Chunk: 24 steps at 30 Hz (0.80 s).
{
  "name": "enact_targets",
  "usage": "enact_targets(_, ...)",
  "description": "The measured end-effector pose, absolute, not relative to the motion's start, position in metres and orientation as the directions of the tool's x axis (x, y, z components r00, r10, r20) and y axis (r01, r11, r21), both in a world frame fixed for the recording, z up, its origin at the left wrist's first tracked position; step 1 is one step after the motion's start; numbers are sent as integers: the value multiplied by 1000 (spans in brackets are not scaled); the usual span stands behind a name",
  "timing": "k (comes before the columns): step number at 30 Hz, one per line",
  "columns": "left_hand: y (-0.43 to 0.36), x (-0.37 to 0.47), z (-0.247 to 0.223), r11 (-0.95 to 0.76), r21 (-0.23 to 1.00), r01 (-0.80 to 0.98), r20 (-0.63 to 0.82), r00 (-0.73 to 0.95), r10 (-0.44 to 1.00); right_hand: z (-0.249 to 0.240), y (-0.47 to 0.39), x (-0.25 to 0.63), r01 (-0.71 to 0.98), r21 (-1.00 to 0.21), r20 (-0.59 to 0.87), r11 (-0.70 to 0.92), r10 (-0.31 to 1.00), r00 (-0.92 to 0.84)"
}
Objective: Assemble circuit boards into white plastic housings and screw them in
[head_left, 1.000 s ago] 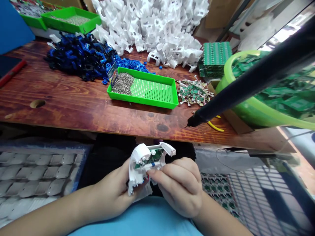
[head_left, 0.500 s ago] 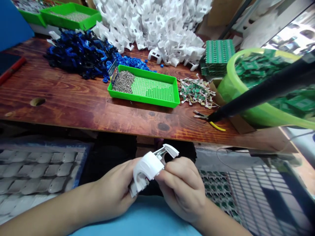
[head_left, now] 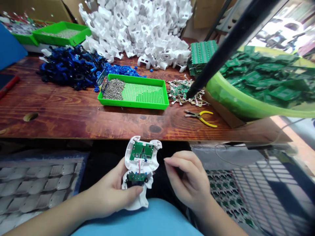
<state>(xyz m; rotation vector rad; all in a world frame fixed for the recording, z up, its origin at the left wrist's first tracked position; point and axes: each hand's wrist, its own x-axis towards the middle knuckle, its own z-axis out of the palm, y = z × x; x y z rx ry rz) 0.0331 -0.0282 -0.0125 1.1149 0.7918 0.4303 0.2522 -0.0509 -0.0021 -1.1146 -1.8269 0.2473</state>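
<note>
Right hand (head_left: 188, 178) has come off the white housing (head_left: 131, 164), fingertips together; left hand (head_left: 113, 191) still clamps it.

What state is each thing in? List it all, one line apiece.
White housing: open, circuit boards exposed.
Left hand: closed on the housing.
Right hand: curled, off the housing.
Pliers: open, lying flat.
Front green tray: part filled with metal bits.
Bucket: heaped with green boards.
</note>
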Motion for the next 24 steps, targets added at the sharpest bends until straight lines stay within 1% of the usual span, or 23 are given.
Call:
enact_targets(2, -24, 34, -10, 467, 882, 62, -378, 684, 623, -9, -52, 261, 636, -563, 644, 528, 762, -63)
enact_targets(4, -16, 37, -5, 522, 849, 89, -407, 739, 537, -11, -53, 272, 665, -537, 660, 519, 749, -52)
enact_targets(6, -4, 45, 2, 563, 816, 128, -413, 811, 414, -6, -55, 286, 649, -524, 657, 552, 747, -105)
enact_targets(7, 2, 50, 5, 583, 800, 144, -407, 843, 352, -2, -56, 293, 620, -538, 628, 572, 762, -158)
enact_targets(8, 9, 56, 8, 606, 778, 162, -408, 865, 292, 3, -58, 301, 583, -562, 579, 587, 782, -230)
enact_targets(10, 21, 71, 12, 655, 723, 220, -435, 882, 183, 12, -62, 314, 535, -609, 426, 585, 811, -401)
enact_targets(11, 26, 80, 13, 667, 696, 265, -460, 878, 131, 15, -64, 319, 541, -615, 348, 574, 813, -467)
enact_targets(13, 32, 99, 13, 652, 657, 379, -526, 850, 36, 15, -69, 324, 594, -588, 230, 550, 817, -529)
enact_targets(15, 35, 119, 13, 580, 644, 499, -602, 798, -18, 8, -75, 326, 644, -567, 168, 514, 838, -520)
enact_targets(17, 36, 139, 12, 511, 607, 608, -693, 720, -34, -2, -82, 328, 671, -581, 146, 461, 870, -471)
enact_targets(20, 37, 169, 13, 453, 505, 735, -801, 594, -69, -18, -95, 336, 697, -611, 170, 376, 922, -348)
enact_targets(24, 34, 212, 19, 427, 390, 816, -853, 495, -168, -33, -114, 354, 716, -624, 219, 313, 950, -224)
